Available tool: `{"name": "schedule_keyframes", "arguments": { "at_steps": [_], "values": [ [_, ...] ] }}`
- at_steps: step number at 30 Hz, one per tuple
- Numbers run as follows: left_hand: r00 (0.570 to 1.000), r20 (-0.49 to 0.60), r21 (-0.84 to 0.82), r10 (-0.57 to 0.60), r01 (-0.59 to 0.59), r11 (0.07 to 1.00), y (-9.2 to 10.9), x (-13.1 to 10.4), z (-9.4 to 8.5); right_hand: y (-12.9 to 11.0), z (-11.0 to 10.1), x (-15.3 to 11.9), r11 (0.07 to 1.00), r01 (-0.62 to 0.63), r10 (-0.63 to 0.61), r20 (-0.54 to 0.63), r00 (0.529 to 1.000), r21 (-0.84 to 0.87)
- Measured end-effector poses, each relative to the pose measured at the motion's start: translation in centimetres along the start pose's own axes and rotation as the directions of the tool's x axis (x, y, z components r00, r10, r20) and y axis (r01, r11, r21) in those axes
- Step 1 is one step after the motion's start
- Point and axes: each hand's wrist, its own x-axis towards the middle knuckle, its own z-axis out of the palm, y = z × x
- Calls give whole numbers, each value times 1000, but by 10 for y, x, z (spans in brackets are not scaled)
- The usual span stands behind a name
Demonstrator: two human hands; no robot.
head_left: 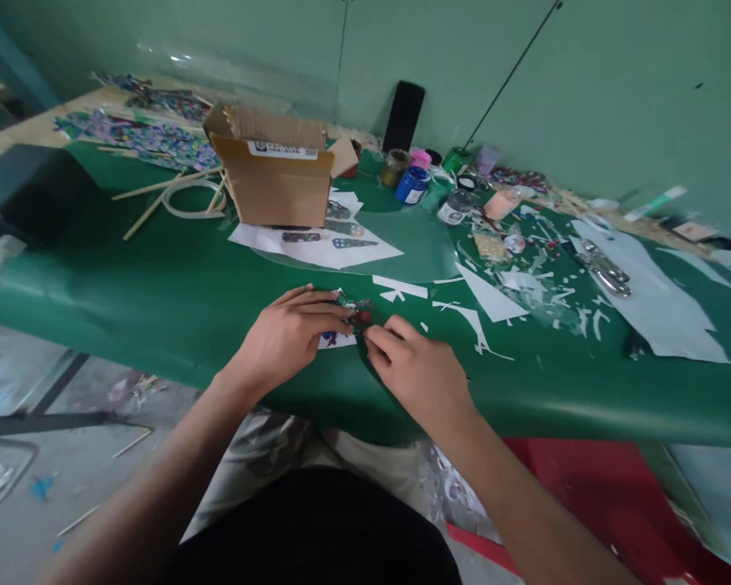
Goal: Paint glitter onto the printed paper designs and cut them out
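Observation:
My left hand (289, 329) lies with its fingers stretched out over a small patterned piece (335, 337) with a white edge, near the front of the green table cover (176, 301). Just right of it, my right hand (417, 361) has its fingers curled together at the edge of a dark, red and green coloured piece (361, 315). Whatever is between the right fingertips is too small to make out. White paper strips (400, 286) lie behind the right hand. Part of the patterned piece is hidden under the left fingers.
An open cardboard box (274, 183) stands on white paper with patterned cut-outs. Behind are paint jars (413, 185) and a leaning black phone (404, 115). Paper scraps (490, 292) and metal clippers (606, 268) lie right. A black box (30, 195) and wooden sticks (152, 207) are left.

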Motion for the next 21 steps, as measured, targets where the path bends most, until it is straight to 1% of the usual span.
{"name": "schedule_keyframes", "arguments": {
  "at_steps": [3,5,7,10,13,15,18,21],
  "values": [
    [1000,5,2,-10,10,1000,-1,0,0,-1,-4,-1,999,13,-11,40,999,-41],
    [1000,0,19,-6,6,1000,0,0,0,0,-8,-3,999,3,0,64,998,-36],
    [1000,-26,62,-8,10,998,5,-2,0,3,-11,-5,999,-38,38,67,997,-9],
    [993,-96,178,-64,81,981,19,-7,3,5,-13,-9,987,-148,147,28,989,65],
    [977,-169,256,-128,169,952,34,-13,8,1,-9,-9,956,-250,254,-8,967,152],
    [968,-205,277,-142,196,941,41,-16,11,-4,-5,-7,940,-283,292,-18,956,191],
    [963,-225,286,-148,211,935,44,-17,14,-12,1,-1,928,-306,316,-13,949,213],
    [960,-229,275,-161,222,935,43,-17,15,-15,3,4,924,-326,331,9,943,200]
  ]
}}
